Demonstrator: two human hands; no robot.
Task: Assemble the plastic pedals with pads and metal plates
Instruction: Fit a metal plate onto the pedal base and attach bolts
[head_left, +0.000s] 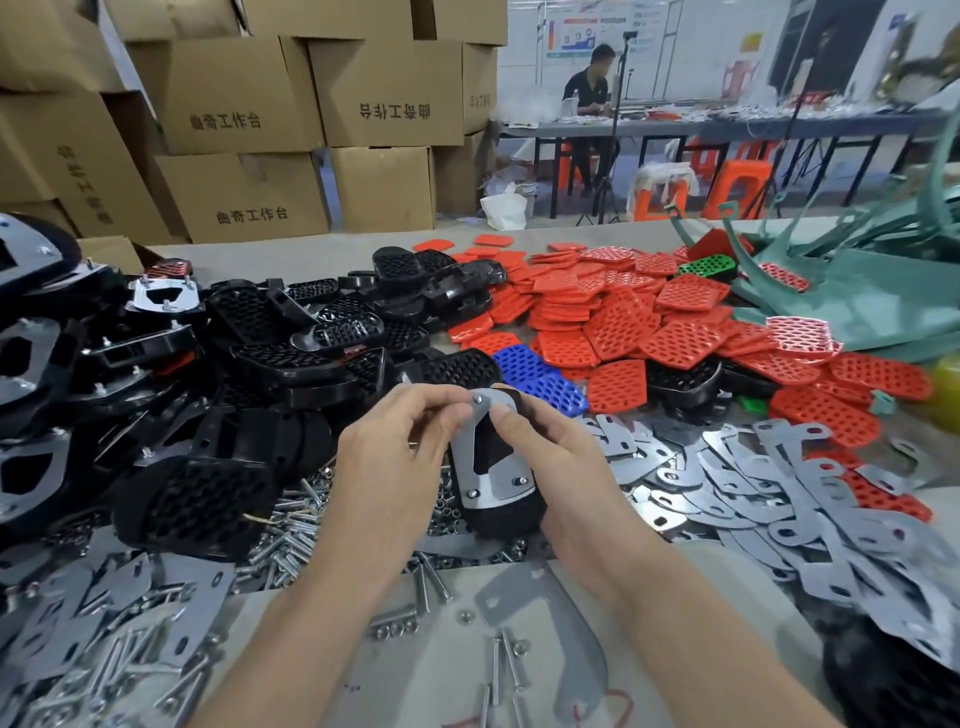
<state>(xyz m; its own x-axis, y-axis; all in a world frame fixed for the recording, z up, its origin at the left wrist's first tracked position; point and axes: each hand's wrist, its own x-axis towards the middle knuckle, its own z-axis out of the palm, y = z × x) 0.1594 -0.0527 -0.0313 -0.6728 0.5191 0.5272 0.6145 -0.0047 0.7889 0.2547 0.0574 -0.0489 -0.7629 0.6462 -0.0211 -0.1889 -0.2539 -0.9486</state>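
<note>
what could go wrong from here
1. The small top fastener, right beside the pinching fingertips of the left hand, could slip and get lost among the loose screws and nuts below.
2. The metal plate could shift on the pedal held by the right hand, misaligning the holes.

place: small assembly workshop, factory-floor vibe | counter (332, 254) buried in bulk piles: black pedals (291, 332), red pads (623, 322), metal plates (779, 493), loose bolts (291, 535) | printed cardboard boxes (249, 93) stacked behind | back: another person (589, 83) working at a long table, orange plastic stools (737, 184) nearby
</note>
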